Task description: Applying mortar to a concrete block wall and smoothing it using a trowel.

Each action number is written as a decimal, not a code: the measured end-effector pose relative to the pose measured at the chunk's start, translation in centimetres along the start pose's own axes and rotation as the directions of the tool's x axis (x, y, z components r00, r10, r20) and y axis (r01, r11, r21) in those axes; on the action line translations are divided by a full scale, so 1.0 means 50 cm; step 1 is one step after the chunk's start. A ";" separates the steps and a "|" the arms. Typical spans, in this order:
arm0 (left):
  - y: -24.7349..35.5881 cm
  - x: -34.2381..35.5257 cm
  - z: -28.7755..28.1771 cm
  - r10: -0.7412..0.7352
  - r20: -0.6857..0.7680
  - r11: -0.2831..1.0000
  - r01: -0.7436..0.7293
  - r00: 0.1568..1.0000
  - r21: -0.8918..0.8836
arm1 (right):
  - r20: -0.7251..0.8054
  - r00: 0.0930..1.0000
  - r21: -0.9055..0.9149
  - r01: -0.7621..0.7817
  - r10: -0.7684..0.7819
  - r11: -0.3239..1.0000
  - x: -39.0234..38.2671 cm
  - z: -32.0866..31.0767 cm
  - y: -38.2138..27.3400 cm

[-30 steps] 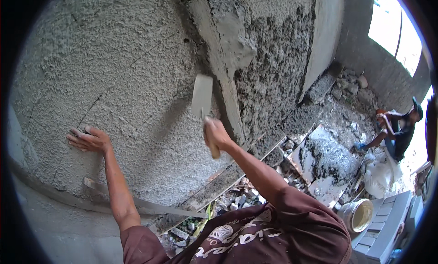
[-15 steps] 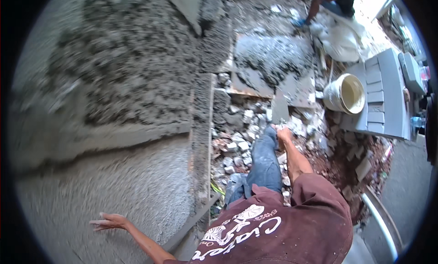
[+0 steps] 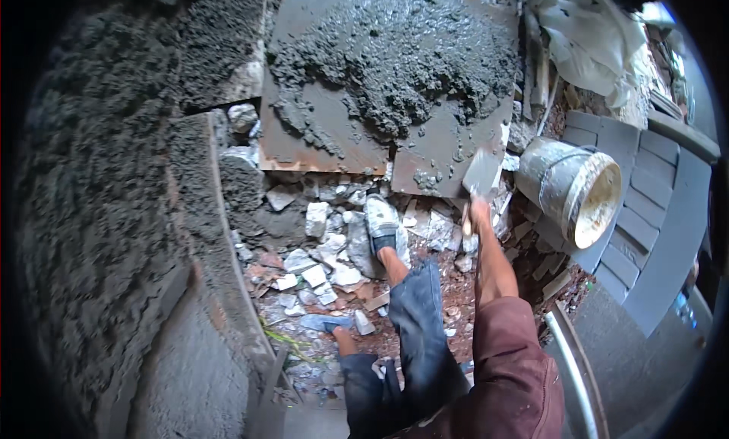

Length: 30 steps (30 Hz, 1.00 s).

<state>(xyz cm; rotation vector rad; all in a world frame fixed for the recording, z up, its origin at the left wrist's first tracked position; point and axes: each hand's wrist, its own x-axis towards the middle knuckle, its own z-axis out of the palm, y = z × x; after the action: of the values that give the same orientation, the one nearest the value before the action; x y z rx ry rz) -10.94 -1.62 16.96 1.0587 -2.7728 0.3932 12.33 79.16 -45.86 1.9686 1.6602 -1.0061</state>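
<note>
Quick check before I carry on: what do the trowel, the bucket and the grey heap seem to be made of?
Trowel: probably metal, judging by its thin, flat, grey blade; the pale brown handle may be wood.
Bucket: likely plastic, with a smooth off-white wall under grey smears.
Heap: looks like wet mortar, grainy and glistening, though its mix can't be told.

Your trowel (image 3: 479, 175) is at the near right corner of the boards (image 3: 334, 135); mortar (image 3: 410, 67) lies toward their far edge, the bucket (image 3: 543, 177) to their right.
</note>
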 end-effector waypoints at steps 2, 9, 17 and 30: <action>0.058 -0.022 0.043 -0.015 0.158 0.998 0.024 0.987 -0.057 | -0.095 0.879 -0.372 0.404 -0.468 0.836 0.168 -0.066 -0.155; 0.172 0.004 0.037 -0.004 0.328 0.992 0.044 0.945 -0.115 | 0.083 0.956 0.555 0.191 -0.282 0.810 0.203 -0.049 -0.451; 0.147 0.159 -0.094 0.055 0.280 0.916 0.064 0.958 -0.397 | 0.197 0.889 0.715 0.158 -0.413 0.681 -0.051 -0.105 -0.484; -0.089 0.232 -0.421 -0.087 -0.700 0.707 -0.451 0.709 -0.545 | -0.374 0.724 0.754 0.602 -0.580 0.265 -0.627 -0.442 -0.307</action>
<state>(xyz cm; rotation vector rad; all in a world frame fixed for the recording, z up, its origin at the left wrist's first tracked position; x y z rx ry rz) -15.63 -5.99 40.55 0.2997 -2.0228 -0.2191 2.26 76.18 -5.90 1.7334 2.2529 -2.5297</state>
